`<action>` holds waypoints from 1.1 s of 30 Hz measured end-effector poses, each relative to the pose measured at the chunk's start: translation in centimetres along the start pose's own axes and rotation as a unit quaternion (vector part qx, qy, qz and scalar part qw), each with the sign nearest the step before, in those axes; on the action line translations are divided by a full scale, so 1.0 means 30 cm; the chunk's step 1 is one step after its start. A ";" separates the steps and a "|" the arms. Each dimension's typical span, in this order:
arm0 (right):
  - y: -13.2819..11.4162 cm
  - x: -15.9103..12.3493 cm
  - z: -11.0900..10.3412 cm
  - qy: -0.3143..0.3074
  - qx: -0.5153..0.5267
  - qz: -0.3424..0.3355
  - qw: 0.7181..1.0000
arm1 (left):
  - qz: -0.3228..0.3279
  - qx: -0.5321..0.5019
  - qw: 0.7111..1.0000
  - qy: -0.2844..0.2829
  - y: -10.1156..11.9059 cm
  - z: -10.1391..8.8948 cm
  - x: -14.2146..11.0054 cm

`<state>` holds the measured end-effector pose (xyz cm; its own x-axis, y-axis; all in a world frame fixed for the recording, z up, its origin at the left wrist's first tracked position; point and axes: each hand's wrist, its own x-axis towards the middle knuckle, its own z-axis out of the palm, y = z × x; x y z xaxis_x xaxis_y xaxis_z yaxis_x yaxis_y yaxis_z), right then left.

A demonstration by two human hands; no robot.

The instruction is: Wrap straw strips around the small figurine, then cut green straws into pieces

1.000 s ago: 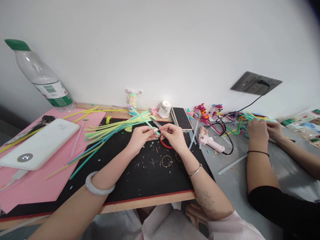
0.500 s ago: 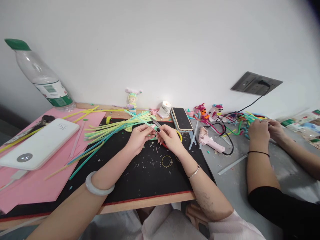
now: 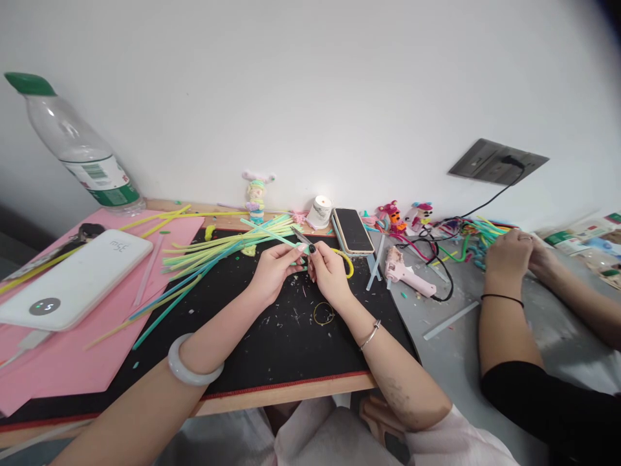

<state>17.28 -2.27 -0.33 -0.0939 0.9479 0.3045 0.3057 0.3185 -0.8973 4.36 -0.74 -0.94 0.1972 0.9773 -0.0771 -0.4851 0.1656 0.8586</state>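
My left hand (image 3: 275, 268) pinches a mint-green pipe cleaner (image 3: 272, 232) between thumb and fingers, its free length pointing up and left. Close against it, my right hand (image 3: 330, 268) is closed with thumb and forefinger on the same pipe cleaner's near end. A pair of scissors (image 3: 348, 264) shows behind my right hand, with a yellow handle loop to the right and the blade tip to the left; the middle is hidden. A pile of yellow, green and blue pipe cleaners (image 3: 208, 255) spreads left of my hands on the black mat (image 3: 272, 349).
A white power bank (image 3: 87, 272) lies on pink sheets (image 3: 97, 362), near a plastic bottle (image 3: 92, 149). At the back are a fuzzy doll (image 3: 256, 194), paper cup (image 3: 321, 212) and phone (image 3: 353, 230). Rightward lie a pink glue gun (image 3: 407, 275) and a co-worker's hands (image 3: 509, 255).
My right hand has shifted slightly, baring more of the scissors' yellow loop. Both hands stay pinched at the pipe cleaner. The co-worker's hands have moved a little.
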 end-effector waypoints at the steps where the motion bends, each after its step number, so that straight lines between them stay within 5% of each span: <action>1: -0.002 0.000 -0.002 0.000 0.000 0.000 1.000 | 0.002 0.005 1.000 0.001 0.001 0.001 0.000; 9: 0.002 0.008 -0.021 -0.020 -0.031 0.006 0.999 | 0.016 0.010 0.999 0.026 0.010 -0.001 0.007; 17: 0.012 0.005 -0.001 -0.008 0.068 0.031 0.997 | 0.006 -0.008 0.999 0.031 0.003 -0.001 0.009; 33: -0.006 -0.001 -0.006 0.022 -0.010 0.008 1.000 | -0.010 -0.053 0.998 0.017 0.000 0.014 -0.002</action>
<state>17.40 -2.36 -0.12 -0.0468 0.9513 0.3048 0.3265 0.3029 -0.8953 4.71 -0.85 -0.72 0.1799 0.9773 -0.1114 -0.5693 0.1958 0.7985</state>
